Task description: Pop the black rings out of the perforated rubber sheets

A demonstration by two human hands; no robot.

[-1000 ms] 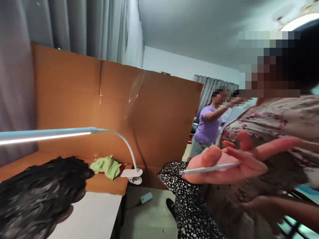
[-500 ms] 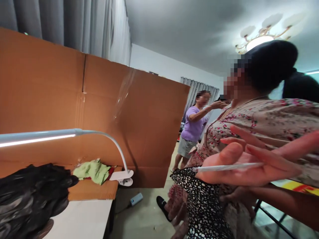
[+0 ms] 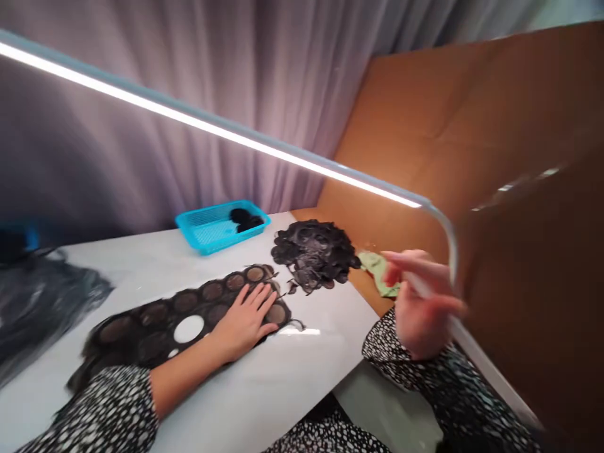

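My left hand (image 3: 248,318) lies flat with fingers spread on the right end of a dark sheet with round cut-outs (image 3: 153,311), which rests on the white table (image 3: 302,371). My right hand (image 3: 422,302) is raised past the table's right edge, blurred, with its fingers curled round a thin pale stick (image 3: 418,283). A heap of dark round pieces (image 3: 316,251) sits just beyond my left hand.
A blue basket (image 3: 202,236) with some black pieces stands at the back. A lit lamp bar (image 3: 226,133) crosses above the table. Cardboard (image 3: 425,138) stands at the right, with a green cloth (image 3: 380,270) near it. Crumpled dark plastic (image 3: 47,302) lies at the left.
The view has swung left and down to the table, and the people are out of sight. My left hand now shows on the dark sheet. My right hand still holds the stick.
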